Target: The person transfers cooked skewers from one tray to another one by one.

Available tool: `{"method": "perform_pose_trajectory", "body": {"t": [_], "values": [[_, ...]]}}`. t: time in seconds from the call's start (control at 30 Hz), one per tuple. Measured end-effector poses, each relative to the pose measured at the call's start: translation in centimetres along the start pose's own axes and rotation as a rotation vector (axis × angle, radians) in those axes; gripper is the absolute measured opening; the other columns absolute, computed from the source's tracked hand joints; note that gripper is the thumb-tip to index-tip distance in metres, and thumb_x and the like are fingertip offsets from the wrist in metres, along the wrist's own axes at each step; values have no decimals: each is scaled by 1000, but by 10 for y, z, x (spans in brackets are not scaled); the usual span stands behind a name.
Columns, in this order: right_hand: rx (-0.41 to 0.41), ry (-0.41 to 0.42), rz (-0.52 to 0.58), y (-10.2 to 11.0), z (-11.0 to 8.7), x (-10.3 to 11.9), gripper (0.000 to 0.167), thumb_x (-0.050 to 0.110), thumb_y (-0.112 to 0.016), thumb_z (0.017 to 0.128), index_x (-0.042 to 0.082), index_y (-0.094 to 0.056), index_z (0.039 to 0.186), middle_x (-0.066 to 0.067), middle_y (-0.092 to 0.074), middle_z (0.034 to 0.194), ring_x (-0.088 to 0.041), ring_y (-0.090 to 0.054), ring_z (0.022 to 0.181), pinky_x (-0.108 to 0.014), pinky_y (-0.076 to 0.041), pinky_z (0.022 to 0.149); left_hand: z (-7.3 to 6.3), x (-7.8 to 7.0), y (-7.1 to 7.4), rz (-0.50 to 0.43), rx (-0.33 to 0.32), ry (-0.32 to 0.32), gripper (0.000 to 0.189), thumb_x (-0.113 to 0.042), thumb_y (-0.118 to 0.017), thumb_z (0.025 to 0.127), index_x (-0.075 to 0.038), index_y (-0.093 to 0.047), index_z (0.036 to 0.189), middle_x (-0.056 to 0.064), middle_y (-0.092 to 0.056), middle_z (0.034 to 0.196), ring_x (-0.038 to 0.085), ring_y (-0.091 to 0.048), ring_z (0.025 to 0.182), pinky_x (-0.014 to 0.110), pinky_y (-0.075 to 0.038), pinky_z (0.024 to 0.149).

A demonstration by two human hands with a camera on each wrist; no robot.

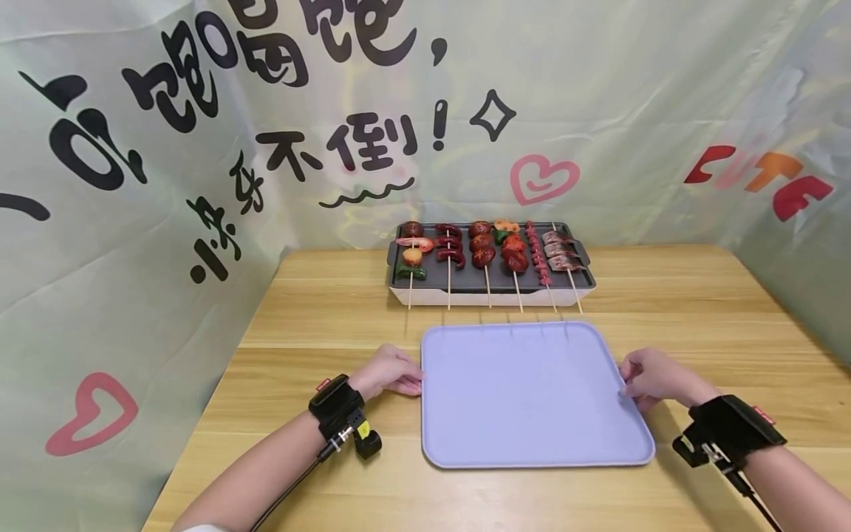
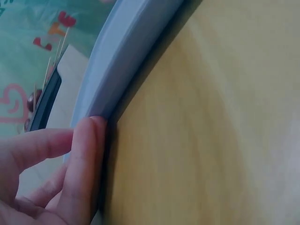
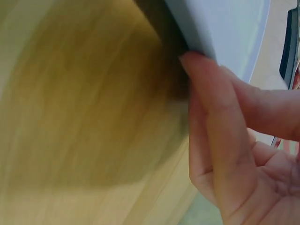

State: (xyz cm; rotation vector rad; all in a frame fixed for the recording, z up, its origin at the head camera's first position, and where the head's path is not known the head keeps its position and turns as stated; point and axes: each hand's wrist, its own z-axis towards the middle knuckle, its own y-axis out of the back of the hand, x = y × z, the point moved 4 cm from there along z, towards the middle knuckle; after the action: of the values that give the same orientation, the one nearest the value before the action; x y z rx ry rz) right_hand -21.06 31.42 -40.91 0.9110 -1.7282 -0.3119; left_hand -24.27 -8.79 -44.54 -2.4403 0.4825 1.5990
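Note:
A pale lilac rectangular tray (image 1: pixel 525 399) with rounded corners and a low rim lies between my two hands. At its left edge my left hand (image 1: pixel 391 369) grips the rim; the left wrist view shows the fingertips (image 2: pixel 89 124) against the tray's outer side (image 2: pixel 129 51). On the opposite edge my right hand (image 1: pixel 654 377) pinches the rim between thumb and fingers. In the right wrist view a dark shadow falls under the tray's side (image 3: pixel 192 23) on the wood, so that side seems raised a little. The fingertips beneath the rim are partly hidden.
Behind the tray, a dark grill plate (image 1: pixel 432 284) on a white base holds several skewers of food, their sticks pointing toward me. All stands on a wooden table (image 1: pixel 319 310). A printed cloth backdrop (image 1: pixel 618 133) rises at the back and sides.

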Motion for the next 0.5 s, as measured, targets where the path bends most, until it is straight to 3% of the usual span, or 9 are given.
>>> {"method": "perform_pose_trajectory", "body": {"t": [0.27, 0.5], "values": [[-44, 7, 0, -13, 2, 7, 16, -7, -62, 72, -5, -47, 78, -6, -49, 72, -17, -57, 62, -32, -59, 53, 1, -6, 15, 77, -65, 1, 16, 9, -62, 77, 17, -61, 91, 14, -63, 64, 16, -62, 53, 29, -60, 59], [-31, 37, 42, -16, 5, 11, 17, -6, -63, 72, -5, -46, 77, -7, -49, 72, -17, -56, 61, -32, -59, 52, 4, -6, 23, 95, -98, 5, 16, 9, -62, 77, 16, -61, 91, 14, -63, 64, 15, -61, 52, 28, -60, 57]]}}
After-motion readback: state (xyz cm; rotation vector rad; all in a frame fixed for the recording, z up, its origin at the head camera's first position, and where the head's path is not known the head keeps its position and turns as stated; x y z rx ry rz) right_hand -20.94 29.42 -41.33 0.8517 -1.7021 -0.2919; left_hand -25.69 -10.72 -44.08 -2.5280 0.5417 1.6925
